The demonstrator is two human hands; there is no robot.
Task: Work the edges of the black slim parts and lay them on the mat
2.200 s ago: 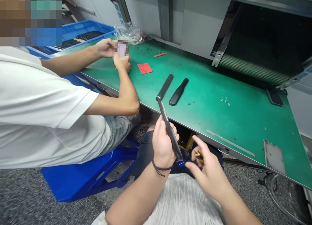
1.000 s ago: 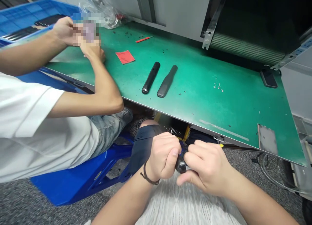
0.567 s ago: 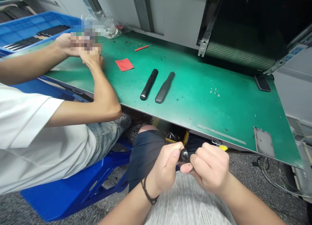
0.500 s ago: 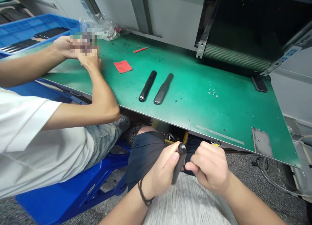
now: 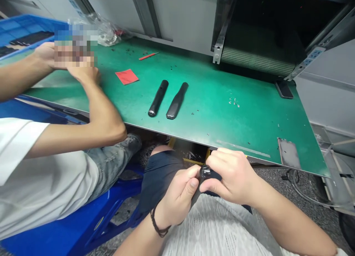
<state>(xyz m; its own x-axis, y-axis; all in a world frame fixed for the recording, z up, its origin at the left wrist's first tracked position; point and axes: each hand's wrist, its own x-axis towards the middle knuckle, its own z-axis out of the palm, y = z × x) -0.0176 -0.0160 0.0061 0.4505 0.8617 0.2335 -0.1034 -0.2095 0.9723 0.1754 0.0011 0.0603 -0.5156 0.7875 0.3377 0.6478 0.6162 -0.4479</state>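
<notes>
Left hand [image 5: 177, 198] closed around a black cylindrical stick [image 5: 206, 171], thumb pressed along its side, a dark cord bracelet [image 5: 158, 226] at the wrist! Right hand [image 5: 231, 176] comes in from the other side, fingers curled over the stick's glossy rounded end and thumb tucked below it, so both hands are gripping it, right above the person's lap and a knee in dark shorts [image 5: 162, 174], just below the front edge of the green desk [image 5: 230, 126]. Most of the stick is buried in the left palm; only that rounded end shows clearly. A small yellow tip [image 5: 246, 156] peeks past the right knuckles, too small to name.

Up on the desk, two more black sticks lie side by side, not touching: a round one with a bright metal end [image 5: 158, 98] and a flat, tapered one [image 5: 176, 101]. Further left, a red square of paper [image 5: 127, 77] and a thin red tool [image 5: 148, 55]. Far right, a black phone-like slab [image 5: 284, 89] sits at the back edge, and a scuffed metal patch [image 5: 288, 152] near the front.

Over on the left, a co-worker in a white T-shirt [image 5: 47, 182] sits on a blue stool [image 5: 66, 226], hands [image 5: 46, 56] up at the desk around something blurred out, with a blue crate [image 5: 22, 32] and a clear plastic bag [image 5: 102, 32] behind.
</notes>
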